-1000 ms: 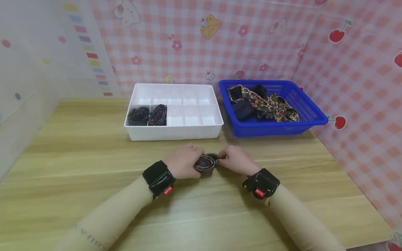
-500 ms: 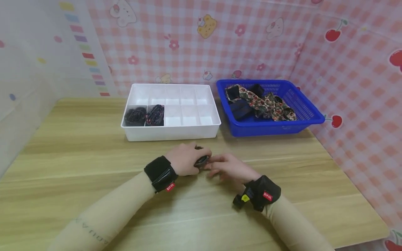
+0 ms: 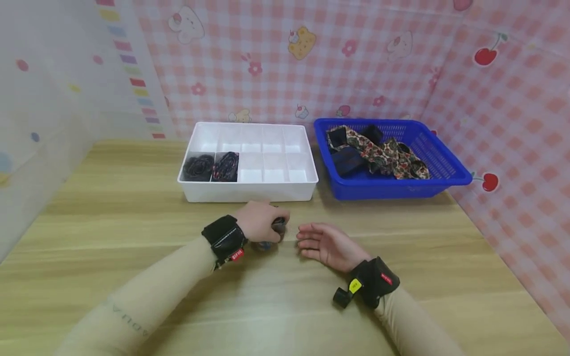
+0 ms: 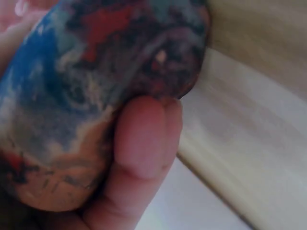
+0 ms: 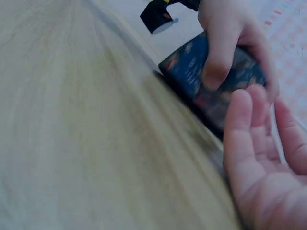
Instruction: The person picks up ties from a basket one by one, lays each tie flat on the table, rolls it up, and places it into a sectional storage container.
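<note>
My left hand (image 3: 260, 221) grips a rolled-up fabric strip (image 3: 279, 226) just in front of the white divided box. In the left wrist view, the printed strip (image 4: 81, 72) shows blue, red and tan patches, with a fingertip (image 4: 141, 136) against its edge. Seen from the right wrist, the left thumb (image 5: 216, 72) presses on the roll's dark blue printed side (image 5: 187, 67). To its right, my right hand (image 3: 327, 244) is turned palm inward with loosely bent fingers, apart from the roll and holding nothing. Most of the roll is hidden behind the left hand in the head view.
Two dark rolls (image 3: 198, 168) occupy front-left compartments of the white box (image 3: 247, 192). Beside it on the right stands a blue basket (image 3: 396, 192) with floral strips (image 3: 367, 144) and dark folded fabric. A checked cloth (image 3: 267, 59) hangs behind the wooden table (image 3: 133, 207).
The right hand has let go of the roll and drawn back slightly, turning its palm inward. The left hand has kept the roll and turned it, shifting a little left.
</note>
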`<state>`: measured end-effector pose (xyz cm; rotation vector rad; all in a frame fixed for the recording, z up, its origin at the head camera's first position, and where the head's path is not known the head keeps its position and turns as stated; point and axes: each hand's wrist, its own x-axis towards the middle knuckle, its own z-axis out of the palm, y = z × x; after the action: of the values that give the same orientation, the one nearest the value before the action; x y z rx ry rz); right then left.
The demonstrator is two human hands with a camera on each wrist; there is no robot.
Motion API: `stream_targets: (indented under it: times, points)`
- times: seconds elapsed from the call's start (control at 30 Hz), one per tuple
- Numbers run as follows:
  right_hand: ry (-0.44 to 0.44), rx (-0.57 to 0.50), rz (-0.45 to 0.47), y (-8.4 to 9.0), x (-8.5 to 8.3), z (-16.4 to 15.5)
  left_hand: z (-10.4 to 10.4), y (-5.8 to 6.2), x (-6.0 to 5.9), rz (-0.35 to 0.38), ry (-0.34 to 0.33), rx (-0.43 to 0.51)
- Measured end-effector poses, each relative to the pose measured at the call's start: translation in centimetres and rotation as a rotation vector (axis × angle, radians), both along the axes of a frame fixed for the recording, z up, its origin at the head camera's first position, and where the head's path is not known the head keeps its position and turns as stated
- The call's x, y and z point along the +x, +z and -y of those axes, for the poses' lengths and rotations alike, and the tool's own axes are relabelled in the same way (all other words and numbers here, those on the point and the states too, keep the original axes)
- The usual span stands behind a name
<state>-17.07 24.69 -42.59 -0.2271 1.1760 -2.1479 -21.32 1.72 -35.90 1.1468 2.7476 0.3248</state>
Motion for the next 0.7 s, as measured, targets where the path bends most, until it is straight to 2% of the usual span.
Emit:
stream_targets:
  times: [0.1,0.17,0.23,0.3,0.33,0.4,0.5,0.57,0.63,0.7]
  points:
    - [-0.02,-0.043,0.02,-0.3,0.2,-0.1,0.6,1.9,-1.2,0.159,0.015,0.105]
    - [-0.028,-0.051,0.016,-0.3,0.2,0.0,1.0,4.1,-2.6,0.278,0.071,0.21]
    - [-0.037,-0.054,0.005,-0.4,0.2,0.0,1.5,6.1,-4.5,0.327,0.158,0.309]
    - [-0.043,-0.057,-0.001,-0.6,0.1,0.0,2.0,7.4,-6.6,0.301,0.263,0.355]
    - [-0.044,-0.057,-0.003,-0.7,0.1,0.0,2.2,7.5,-7.7,0.272,0.314,0.352]
    - [-0.042,-0.051,0.001,-0.8,0.1,0.1,2.6,7.3,-9.4,0.182,0.401,0.261]
    - [-0.034,-0.037,0.002,-1.0,0.1,0.3,2.8,5.6,-11.7,0.061,0.472,0.075]
    - [-0.033,-0.032,-0.002,-1.0,0.1,0.3,2.4,4.9,-12.2,-0.004,0.482,-0.015]
    - [-0.031,-0.031,-0.013,-1.0,0.0,0.1,1.7,4.5,-12.3,-0.044,0.479,-0.055]
    - [-0.032,-0.031,-0.026,-0.8,0.0,-0.1,0.9,4.8,-11.6,-0.062,0.473,-0.069]
